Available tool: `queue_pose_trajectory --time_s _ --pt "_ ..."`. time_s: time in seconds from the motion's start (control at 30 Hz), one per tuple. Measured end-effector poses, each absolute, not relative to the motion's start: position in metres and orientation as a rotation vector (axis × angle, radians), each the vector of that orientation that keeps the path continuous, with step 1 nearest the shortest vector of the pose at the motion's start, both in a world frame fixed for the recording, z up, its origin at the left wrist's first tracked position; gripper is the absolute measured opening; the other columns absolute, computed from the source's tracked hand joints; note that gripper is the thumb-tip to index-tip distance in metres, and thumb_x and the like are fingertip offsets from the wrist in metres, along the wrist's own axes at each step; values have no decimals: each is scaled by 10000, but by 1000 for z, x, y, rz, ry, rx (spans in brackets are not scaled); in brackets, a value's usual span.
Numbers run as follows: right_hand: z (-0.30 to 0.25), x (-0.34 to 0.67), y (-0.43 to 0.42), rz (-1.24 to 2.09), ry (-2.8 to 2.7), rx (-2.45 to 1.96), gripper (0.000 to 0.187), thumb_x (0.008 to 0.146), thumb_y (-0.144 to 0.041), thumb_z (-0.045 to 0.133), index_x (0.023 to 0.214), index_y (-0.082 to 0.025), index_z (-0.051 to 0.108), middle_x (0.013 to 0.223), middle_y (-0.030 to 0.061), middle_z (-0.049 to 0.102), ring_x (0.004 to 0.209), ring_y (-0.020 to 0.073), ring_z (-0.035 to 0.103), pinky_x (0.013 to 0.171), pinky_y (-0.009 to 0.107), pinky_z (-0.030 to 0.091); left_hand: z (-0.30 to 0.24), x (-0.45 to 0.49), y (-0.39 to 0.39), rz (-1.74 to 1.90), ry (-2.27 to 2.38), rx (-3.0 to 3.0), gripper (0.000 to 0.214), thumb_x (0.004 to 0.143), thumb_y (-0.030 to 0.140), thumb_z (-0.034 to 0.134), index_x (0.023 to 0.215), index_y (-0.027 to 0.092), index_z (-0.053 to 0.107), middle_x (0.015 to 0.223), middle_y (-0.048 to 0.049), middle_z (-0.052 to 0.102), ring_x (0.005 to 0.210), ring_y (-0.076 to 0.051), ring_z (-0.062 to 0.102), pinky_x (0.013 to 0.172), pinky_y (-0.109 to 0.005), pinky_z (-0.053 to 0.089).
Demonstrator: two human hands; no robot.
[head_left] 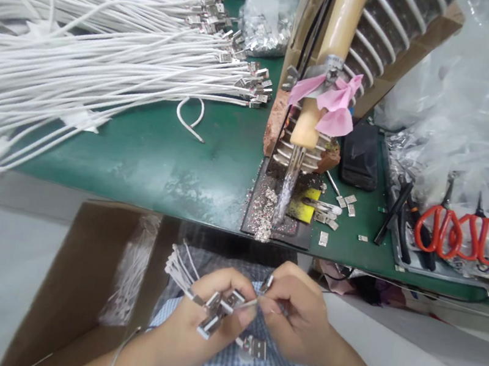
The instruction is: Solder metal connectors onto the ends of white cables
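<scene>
My left hand [204, 319] is closed around a small bunch of white USB cables [180, 273], whose metal plugs [209, 324] stick out over the fingers. One more plug [256, 348] hangs below the fingertips. Close against it, my right hand [297, 318] pinches the end of a cable with a USB plug [266, 283] at its fingertips. Both hands meet in front of a blue checked apron, below the table edge. Above them a soldering iron [307, 125] with a wooden handle and pink ribbon is fixed tip down over a black plate [254, 209] with solder crumbs.
Bundles of white cables [120, 58] with metal plugs lie on the green table [150, 162] at left. Right of the iron are a yellow sponge [304, 208], loose metal plug shells [323, 239], a black phone [360, 155] and red-handled scissors [438, 232]. A cardboard box [57, 277] stands below.
</scene>
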State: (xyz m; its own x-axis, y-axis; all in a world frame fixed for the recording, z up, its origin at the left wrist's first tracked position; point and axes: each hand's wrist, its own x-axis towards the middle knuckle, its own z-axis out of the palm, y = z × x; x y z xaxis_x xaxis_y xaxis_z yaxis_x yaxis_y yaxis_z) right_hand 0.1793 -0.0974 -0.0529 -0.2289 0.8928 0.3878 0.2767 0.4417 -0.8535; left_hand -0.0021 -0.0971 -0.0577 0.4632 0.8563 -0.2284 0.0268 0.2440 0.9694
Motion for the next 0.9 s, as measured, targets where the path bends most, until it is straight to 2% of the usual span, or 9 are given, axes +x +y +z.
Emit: queue_pose_trajectory --time_s 0.23,0.33,0.43,0.57,0.67,0.73,0.9 --pt "-61 186 -100 829 -1531 -1050 170 942 -194 518 775 -231 514 679 -27 470 578 126 462 502 250 382 -51 -3 -93 672 929 1248 118 902 212 590 787 185 597 629 51 509 543 -78 433 493 -166 353" --pt "-61 195 -95 896 -1554 -1022 24 949 -233 562 946 -239 585 791 16 587 681 152 544 556 264 446 -51 -5 -90 629 868 1218 121 892 213 595 777 176 595 640 42 523 552 -79 437 493 -166 349" --pt "-58 200 -90 1005 -1751 -845 155 960 -235 554 1108 -228 601 869 54 656 760 167 606 628 280 510 -53 -7 -90 615 812 1193 114 880 207 604 773 168 593 638 41 524 549 -78 435 493 -166 351" --pt "-58 199 -92 1083 -1707 -893 91 944 -188 543 989 -236 607 743 7 607 617 131 548 528 238 448 -55 -7 -91 632 821 1088 119 897 222 608 791 170 601 644 25 588 540 -88 500 500 -173 409" --pt "-63 194 -98 1089 -1628 -987 80 923 -182 571 971 -243 588 742 -4 592 589 124 533 506 230 429 -52 -4 -90 736 857 1106 90 894 196 627 806 176 633 774 -17 686 688 -130 628 636 -211 510" --pt "-66 189 -102 1062 -1578 -1015 101 919 -175 576 992 -245 575 756 -3 594 595 126 542 514 233 444 -51 -3 -89 812 870 1153 79 880 151 633 810 184 647 852 -23 705 783 -146 660 715 -227 528" --pt "-70 177 -106 994 -1463 -1044 88 930 -180 577 988 -245 560 753 -9 585 589 124 547 509 229 452 -53 -2 -89 817 903 1160 100 881 128 616 804 188 639 885 -16 686 691 -117 635 642 -211 518"
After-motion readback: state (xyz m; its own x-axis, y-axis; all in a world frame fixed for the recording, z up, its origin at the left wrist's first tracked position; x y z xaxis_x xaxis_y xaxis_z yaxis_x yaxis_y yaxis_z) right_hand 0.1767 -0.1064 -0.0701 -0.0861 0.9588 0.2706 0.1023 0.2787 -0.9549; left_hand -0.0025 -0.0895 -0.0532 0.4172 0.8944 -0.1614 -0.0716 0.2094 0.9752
